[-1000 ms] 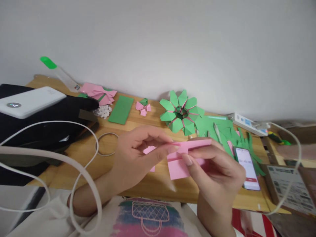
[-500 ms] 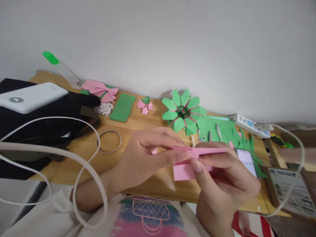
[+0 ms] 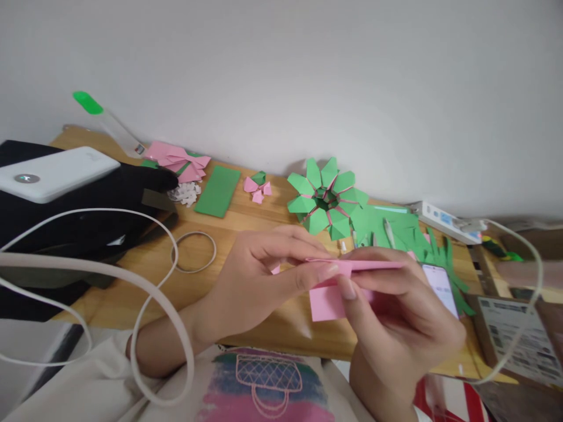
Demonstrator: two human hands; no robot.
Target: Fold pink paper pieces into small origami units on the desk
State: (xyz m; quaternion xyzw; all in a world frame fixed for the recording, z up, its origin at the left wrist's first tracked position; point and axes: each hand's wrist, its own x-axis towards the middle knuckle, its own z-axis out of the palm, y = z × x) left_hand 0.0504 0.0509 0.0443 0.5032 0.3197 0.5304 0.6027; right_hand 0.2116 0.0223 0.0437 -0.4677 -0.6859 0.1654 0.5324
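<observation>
A folded piece of pink paper [image 3: 326, 303] is held between my two hands above the front of the table. My left hand [image 3: 259, 281] pinches its left part, thumb on the near side and fingers behind. On the right, my right hand [image 3: 391, 316] grips the same paper, its thumb tip pressed against a fold. One pink flap hangs below the thumbs, and a thin folded edge runs along the top. My fingers hide part of the paper. Behind the hands stands a ring of green folded paper petals with pink edges [image 3: 314, 221].
Several green paper strips [image 3: 402, 234], a phone [image 3: 440, 287] and a power strip [image 3: 448, 223] lie right. A green paper stack [image 3: 217, 190], small pink folded pieces [image 3: 258, 189] and pink papers [image 3: 180, 161] are behind. A white power bank [image 3: 61, 173] and looping cable [image 3: 162, 299] occupy the left.
Both hands keep hold of the pink paper. My thumbs have shifted very slightly upward along it; the rest looks the same.
</observation>
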